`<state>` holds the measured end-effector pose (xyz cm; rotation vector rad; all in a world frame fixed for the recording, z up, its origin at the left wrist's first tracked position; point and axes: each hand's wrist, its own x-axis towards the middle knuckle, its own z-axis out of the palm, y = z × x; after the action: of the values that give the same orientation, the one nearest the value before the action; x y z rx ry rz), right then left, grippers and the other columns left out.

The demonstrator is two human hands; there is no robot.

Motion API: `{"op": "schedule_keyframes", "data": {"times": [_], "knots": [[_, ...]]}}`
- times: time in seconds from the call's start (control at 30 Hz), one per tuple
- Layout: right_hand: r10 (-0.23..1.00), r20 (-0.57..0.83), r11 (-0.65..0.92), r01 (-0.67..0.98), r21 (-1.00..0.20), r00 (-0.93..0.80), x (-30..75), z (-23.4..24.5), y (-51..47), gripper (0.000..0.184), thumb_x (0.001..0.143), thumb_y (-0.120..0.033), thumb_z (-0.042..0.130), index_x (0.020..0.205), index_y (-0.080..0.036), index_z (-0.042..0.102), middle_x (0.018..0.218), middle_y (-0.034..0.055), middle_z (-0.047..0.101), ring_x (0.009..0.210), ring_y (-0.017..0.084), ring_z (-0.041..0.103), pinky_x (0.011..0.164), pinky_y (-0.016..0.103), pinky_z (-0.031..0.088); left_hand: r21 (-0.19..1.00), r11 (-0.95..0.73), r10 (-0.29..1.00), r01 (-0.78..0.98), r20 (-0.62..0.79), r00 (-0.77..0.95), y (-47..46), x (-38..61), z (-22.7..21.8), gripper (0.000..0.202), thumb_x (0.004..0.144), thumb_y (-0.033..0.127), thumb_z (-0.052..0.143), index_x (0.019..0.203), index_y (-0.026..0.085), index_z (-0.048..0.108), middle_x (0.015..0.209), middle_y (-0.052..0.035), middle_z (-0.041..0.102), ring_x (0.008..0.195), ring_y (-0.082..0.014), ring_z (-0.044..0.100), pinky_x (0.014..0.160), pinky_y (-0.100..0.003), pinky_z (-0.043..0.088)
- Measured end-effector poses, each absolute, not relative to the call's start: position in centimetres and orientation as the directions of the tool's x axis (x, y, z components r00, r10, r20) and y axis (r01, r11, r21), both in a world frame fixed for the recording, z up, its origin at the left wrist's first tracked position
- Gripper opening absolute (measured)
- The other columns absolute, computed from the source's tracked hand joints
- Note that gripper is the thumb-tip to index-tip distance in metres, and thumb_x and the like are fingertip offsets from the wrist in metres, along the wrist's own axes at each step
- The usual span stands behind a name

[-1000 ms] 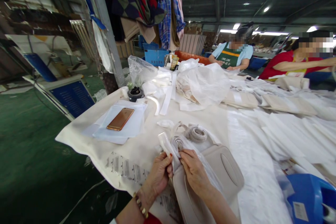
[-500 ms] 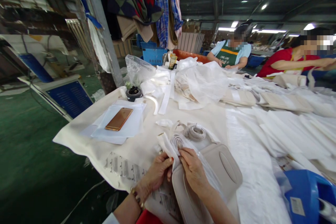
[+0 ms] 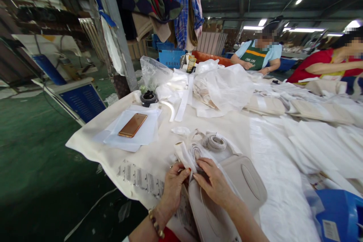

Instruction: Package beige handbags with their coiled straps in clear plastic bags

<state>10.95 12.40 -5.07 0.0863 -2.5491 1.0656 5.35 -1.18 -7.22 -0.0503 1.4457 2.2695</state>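
White wrapping [image 3: 183, 155], a soft thin sheet rolled around a narrow piece, is pinched between the thumb and fingers of my left hand [image 3: 173, 184]. My right hand [image 3: 214, 182] grips the same wrapping from the other side, just above a beige bag [image 3: 205, 210] close to my body. Between and beyond the fingers lies a looped beige strap [image 3: 196, 152] in clear film. To the right of my hand a second beige bag panel [image 3: 246, 179] with an oval outline lies flat. A coiled beige strap [image 3: 215, 141] sits farther off.
A phone [image 3: 132, 125] rests on white sheets at left, near a black tape roll [image 3: 148, 98]. Crumpled plastic [image 3: 227, 87] spreads behind. Stacked white-wrapped pieces [image 3: 320, 147] and a blue tape dispenser-like object [image 3: 340, 211] are at right. Two people work across the table.
The view has shifted a little to the left, so things appear farther right. Both hands stay at the wrapping; their fingers have moved only slightly.
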Motion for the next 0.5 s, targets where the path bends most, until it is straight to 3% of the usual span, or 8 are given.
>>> {"op": "schedule_keyframes", "data": {"times": [0.33,0.5], "knots": [[0.183,0.441,0.771,-0.150,-0.618,-0.879,10.0,-6.1,11.1,0.019,0.077,-0.008,0.052,0.091,-0.017,0.060,0.095,0.0098,0.063,0.091,0.023,0.055,0.079,0.038,0.050,0.826,-0.367,0.549,-0.427,-0.178,-0.816,-2.2,4.3,-7.9,0.035,0.056,0.034,0.081,0.084,0.016,0.073,0.074,-0.0038,0.069,0.073,-0.0180,0.057,0.075,-0.029,0.043],[0.208,0.432,0.757,-0.135,-0.639,-0.877,9.7,-6.6,10.9,0.021,0.075,-0.006,0.049,0.088,-0.018,0.060,0.092,0.0083,0.062,0.087,0.022,0.054,0.077,0.038,0.049,0.796,-0.391,0.576,-0.462,-0.180,-0.797,-1.7,4.1,-7.6,0.033,0.053,0.032,0.083,0.080,0.015,0.072,0.064,-0.0008,0.065,0.056,-0.0127,0.050,0.062,-0.026,0.042]]}}
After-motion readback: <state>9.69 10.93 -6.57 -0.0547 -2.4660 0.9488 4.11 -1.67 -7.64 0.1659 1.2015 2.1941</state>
